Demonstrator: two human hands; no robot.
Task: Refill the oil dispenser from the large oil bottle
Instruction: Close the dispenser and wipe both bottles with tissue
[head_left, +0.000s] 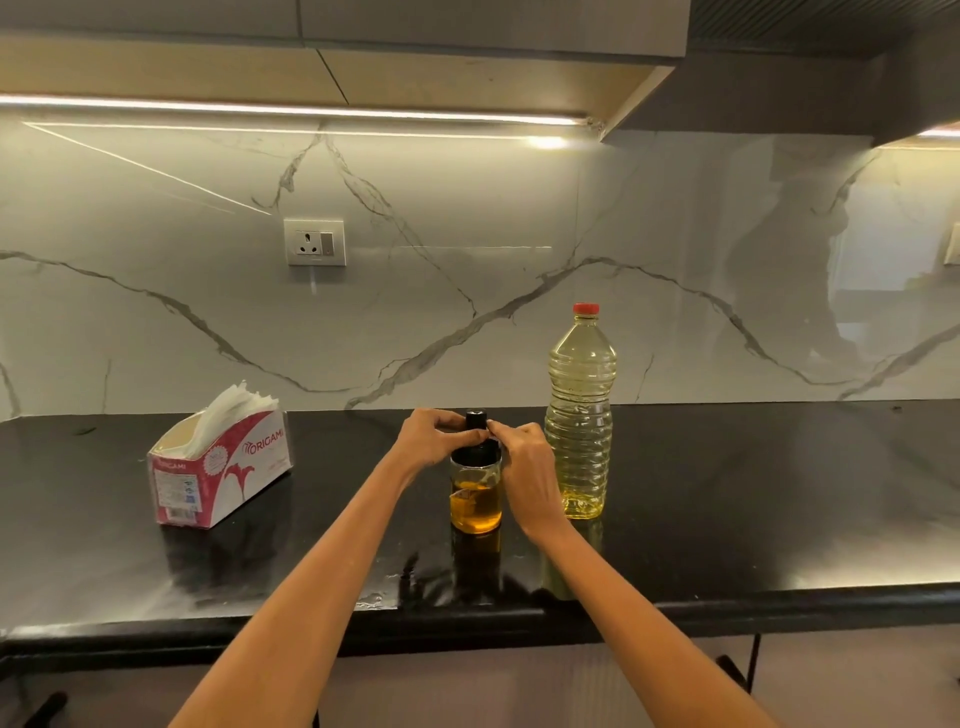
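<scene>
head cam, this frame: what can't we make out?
- Dispenser lid: head view, both hands wrap it, so whether it is loosened cannot be told.
- Oil bottle lower left side: right hand covers it; touching or apart unclear.
- Tissue box small print: too small to read.
- Object at right edge: cut off by frame.
</scene>
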